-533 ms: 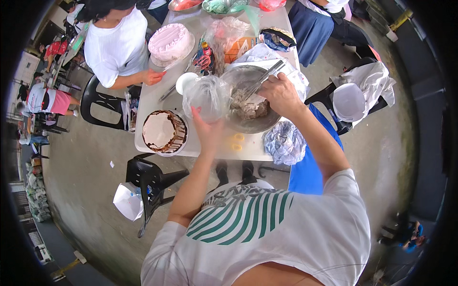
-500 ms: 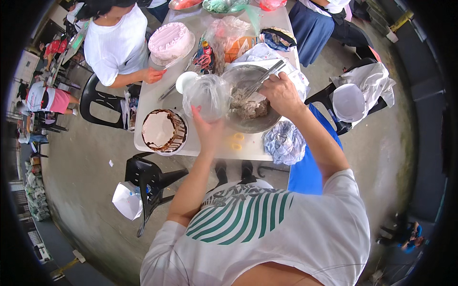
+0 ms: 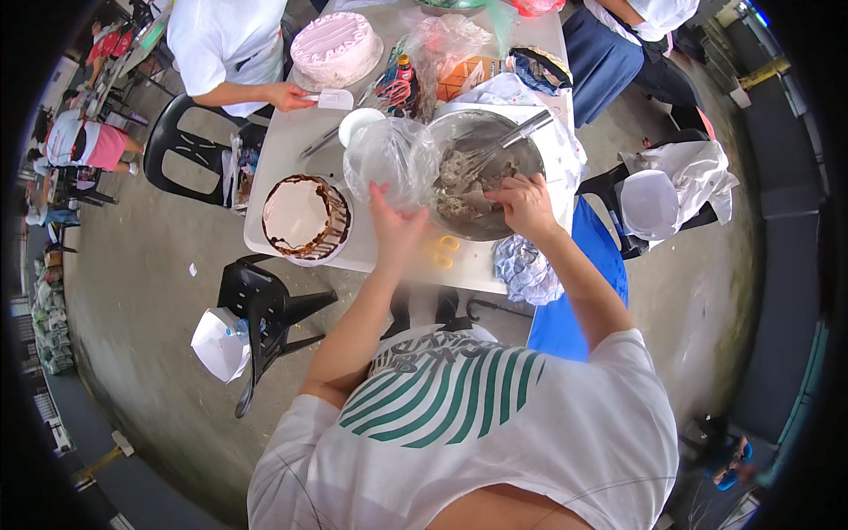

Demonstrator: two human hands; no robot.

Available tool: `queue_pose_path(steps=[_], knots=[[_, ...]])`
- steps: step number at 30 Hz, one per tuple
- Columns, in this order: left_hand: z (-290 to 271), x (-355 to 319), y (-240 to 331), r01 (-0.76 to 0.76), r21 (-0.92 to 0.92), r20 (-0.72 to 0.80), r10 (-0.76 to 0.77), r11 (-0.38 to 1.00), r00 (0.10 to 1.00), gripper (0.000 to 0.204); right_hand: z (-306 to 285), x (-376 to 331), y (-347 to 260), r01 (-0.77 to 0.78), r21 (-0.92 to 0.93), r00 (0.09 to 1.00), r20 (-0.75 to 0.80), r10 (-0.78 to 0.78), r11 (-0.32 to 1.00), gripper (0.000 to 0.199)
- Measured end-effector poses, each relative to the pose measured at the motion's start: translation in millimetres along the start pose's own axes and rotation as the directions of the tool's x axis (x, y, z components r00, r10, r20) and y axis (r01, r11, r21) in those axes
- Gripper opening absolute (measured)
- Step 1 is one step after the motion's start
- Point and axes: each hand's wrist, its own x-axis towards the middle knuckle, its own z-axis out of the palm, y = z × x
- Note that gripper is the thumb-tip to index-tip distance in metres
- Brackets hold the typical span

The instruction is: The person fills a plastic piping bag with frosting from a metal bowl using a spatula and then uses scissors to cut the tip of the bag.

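My left hand (image 3: 395,221) is closed on a clear plastic bag (image 3: 382,163), which stands puffed out beside the mixing bowl. The steel bowl (image 3: 535,159) holds greyish-brown cream (image 3: 459,205). A whisk (image 3: 523,131) rests in it, its wires in the cream and its handle leaning over the far right rim. My right hand (image 3: 527,208) is over the bowl's near right side, fingers bent together at the cream. What those fingers hold, if anything, I cannot make out. Left of the bag sits a cake (image 3: 306,219) with a pale top and brown drips.
A pink cake (image 3: 336,44) stands farther back, where another person's hand (image 3: 290,95) holds a white spatula (image 3: 336,99). A white cup (image 3: 358,124) touches the bag. Yellow rings (image 3: 443,251) and a crumpled cloth (image 3: 527,268) lie at the near edge. A black chair (image 3: 261,305) stands left.
My right hand has come away from the whisk handle and moved down to the near side of the bowl. The other person's spatula has swung to the right. My left hand keeps the bag.
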Motion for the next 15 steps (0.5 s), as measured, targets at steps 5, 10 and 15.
queue_pose_path(steps=[5,10,15], knots=[[17.0,-5.5,29.1,0.063,-0.097,-0.005,-0.063,0.993,0.998,0.096,0.7,-2.8,3.9,-0.105,0.159,0.994,0.056,0.097,0.982,0.026],[13.6,-4.7,30.0,0.105,-0.129,0.020,-0.103,0.986,0.994,0.092,4.3,12.6,24.1,-0.345,0.471,0.930,0.291,0.226,0.812,0.022],[-1.8,-0.8,40.3,0.136,-0.125,0.040,-0.132,0.983,0.990,0.084,-24.3,27.1,38.8,-0.456,0.763,0.879,0.465,0.102,0.458,0.024]])
